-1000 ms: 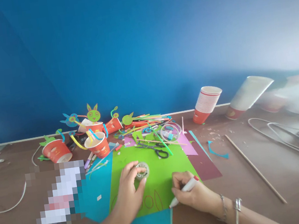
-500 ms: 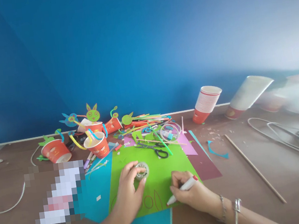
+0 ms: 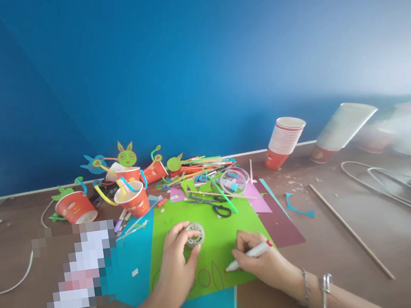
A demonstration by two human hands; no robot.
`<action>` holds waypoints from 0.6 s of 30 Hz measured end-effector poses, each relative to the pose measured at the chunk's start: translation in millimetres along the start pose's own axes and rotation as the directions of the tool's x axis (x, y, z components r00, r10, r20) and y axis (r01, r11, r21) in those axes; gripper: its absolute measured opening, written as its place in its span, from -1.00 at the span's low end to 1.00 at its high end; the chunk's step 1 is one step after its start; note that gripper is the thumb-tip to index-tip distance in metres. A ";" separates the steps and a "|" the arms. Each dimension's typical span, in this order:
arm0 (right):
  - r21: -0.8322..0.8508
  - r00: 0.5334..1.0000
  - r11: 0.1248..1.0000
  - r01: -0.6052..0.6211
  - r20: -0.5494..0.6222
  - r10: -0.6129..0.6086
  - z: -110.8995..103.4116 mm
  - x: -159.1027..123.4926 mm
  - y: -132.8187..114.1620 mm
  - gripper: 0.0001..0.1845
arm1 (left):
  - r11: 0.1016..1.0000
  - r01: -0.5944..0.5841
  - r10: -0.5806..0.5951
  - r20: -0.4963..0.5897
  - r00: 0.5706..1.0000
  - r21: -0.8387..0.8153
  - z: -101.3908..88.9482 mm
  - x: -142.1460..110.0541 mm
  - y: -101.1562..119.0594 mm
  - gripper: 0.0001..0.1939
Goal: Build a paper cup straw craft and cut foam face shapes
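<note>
Pinching a white marker (image 3: 259, 250) over the green paper's (image 3: 229, 236) five o'clock: right hand (image 3: 261, 264). Left hand's (image 3: 177, 258) got fingers round a tape roll (image 3: 201, 235), roughly eleven. Circle (image 3: 204, 278) and pointed oval (image 3: 216, 276) outlined at six, uncut so far.

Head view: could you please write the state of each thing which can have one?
Green paper: lying flat, drawn on near its close edge.
Marker: uncapped, held in the right hand; tip contact unclear.
Tape roll: held by the left hand.
Scissors: lying down, seemingly partly open.
Stack of cups: nested together.
Wooden stick: lying on the table.
</note>
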State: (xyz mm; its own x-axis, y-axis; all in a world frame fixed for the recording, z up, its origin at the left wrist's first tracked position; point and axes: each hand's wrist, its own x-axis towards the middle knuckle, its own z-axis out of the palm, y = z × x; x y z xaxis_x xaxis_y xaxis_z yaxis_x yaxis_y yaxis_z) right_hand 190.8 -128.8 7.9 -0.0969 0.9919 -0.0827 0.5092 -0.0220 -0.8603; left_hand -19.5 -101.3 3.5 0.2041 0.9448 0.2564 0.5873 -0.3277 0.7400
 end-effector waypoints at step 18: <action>0.119 0.995 0.992 -0.044 -0.089 0.055 0.2 0.0 -1.5 -0.74 | 1.000 0.011 -0.011 0.026 1.000 -0.006 0.7 0.1 -1.8 -0.82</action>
State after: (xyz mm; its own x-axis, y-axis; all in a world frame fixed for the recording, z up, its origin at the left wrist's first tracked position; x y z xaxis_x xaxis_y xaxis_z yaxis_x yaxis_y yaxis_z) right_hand 189.9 -128.7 9.1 0.0078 0.9964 -0.0849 0.4076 -0.0806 -0.9096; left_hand -19.9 -100.6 1.8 0.2185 0.9478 0.2321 0.5850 -0.3176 0.7462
